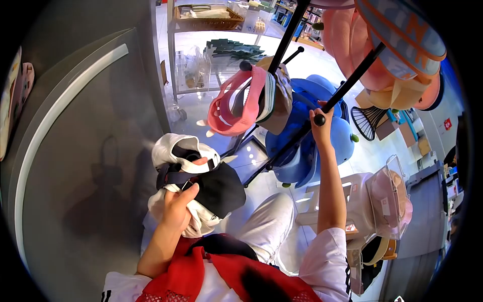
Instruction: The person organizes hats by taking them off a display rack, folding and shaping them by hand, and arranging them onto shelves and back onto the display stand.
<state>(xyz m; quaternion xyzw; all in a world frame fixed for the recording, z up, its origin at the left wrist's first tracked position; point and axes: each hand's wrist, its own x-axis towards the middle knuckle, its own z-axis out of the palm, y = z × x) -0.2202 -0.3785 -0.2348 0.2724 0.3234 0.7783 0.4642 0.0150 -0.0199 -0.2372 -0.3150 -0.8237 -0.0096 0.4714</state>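
My left hand (178, 205) is closed on a bunch of caps. A white cap (173, 146) is uppermost, and a black cap (221, 189) sticks out to the right. More white fabric hangs below, and dark straps show between the caps. My right hand (323, 126) is raised, its fingers wrapped round a black rod of the hat rack (354, 75) near a round knob. Blue hats (302, 146) hang just behind and beside that hand. To its left, a pink visor (236, 108) and a beige hat (282, 95) hang on another arm of the rack.
Pink and patterned hats (397, 40) crowd the upper right. A grey panel (95, 151) with a pale curved strip stands close on the left. Behind is a shelf with a wicker basket (214, 19). White stools (347, 196) and a wire holder with pink hats (387, 196) stand at right.
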